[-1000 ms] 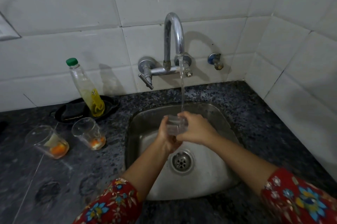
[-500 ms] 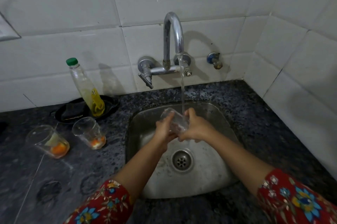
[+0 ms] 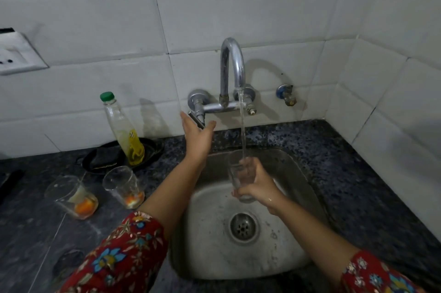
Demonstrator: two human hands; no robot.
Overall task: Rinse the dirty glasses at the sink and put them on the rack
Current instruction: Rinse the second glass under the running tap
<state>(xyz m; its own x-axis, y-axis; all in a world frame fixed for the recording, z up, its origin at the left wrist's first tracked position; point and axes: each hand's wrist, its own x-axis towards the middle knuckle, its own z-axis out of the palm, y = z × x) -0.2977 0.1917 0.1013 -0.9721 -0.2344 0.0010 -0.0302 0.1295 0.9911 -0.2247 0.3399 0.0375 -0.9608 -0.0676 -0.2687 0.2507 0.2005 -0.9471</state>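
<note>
My right hand holds a clear glass upright over the steel sink, and the stream from the chrome tap runs into it. My left hand is open, its fingers spread just under the tap's left lever handle. Two dirty glasses stand on the dark counter to the left of the sink: one with orange residue near the sink, another with orange pulp further left. No rack is in view.
A bottle with a green cap and yellow liquid stands in a black dish against the tiled wall. A wall valve sits right of the tap. A socket plate is on the wall at far left.
My left hand let go of the glass and rose to the tap's left handle. My right hand alone keeps the glass, now upright under the stream. The camera tilted up.
</note>
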